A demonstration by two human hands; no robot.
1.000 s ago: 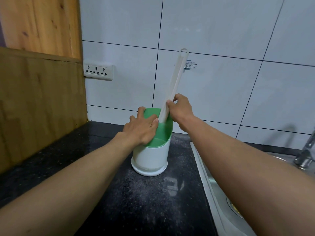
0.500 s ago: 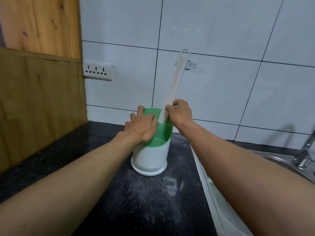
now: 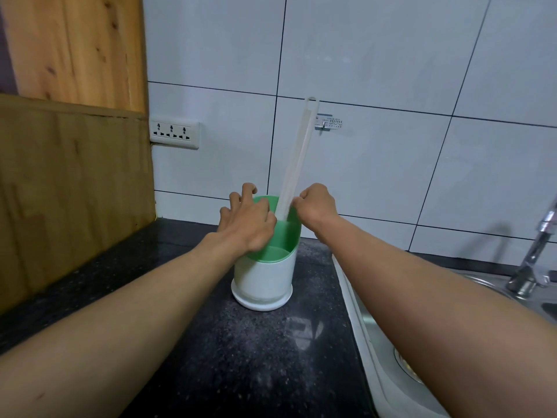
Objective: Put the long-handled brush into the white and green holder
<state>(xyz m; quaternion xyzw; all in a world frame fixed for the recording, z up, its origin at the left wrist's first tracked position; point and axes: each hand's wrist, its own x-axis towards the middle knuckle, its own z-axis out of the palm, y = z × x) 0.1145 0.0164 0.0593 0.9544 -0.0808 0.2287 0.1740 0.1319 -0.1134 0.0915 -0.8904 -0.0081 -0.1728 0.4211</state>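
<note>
The white and green holder [image 3: 265, 279] stands on the black countertop [image 3: 241, 357] close to the tiled wall. The long-handled brush [image 3: 301, 152] is in it, its pale handle leaning up and right against the wall; its head is hidden inside the green insert. My left hand [image 3: 247, 221] grips the holder's left rim, fingers spread over the green edge. To the right of the handle, my right hand [image 3: 316, 206] is curled, its fingertips pinching the handle just above the rim.
A steel sink [image 3: 376, 342] borders the counter on the right, with a tap [image 3: 536, 251] at its far side. A wooden panel [image 3: 69, 191] walls off the left. A socket strip [image 3: 174, 134] and a small hook [image 3: 327, 123] are on the tiles.
The brush has sunk deeper into the holder and my right hand has slid down the handle to the rim. My left hand has stayed on the holder.
</note>
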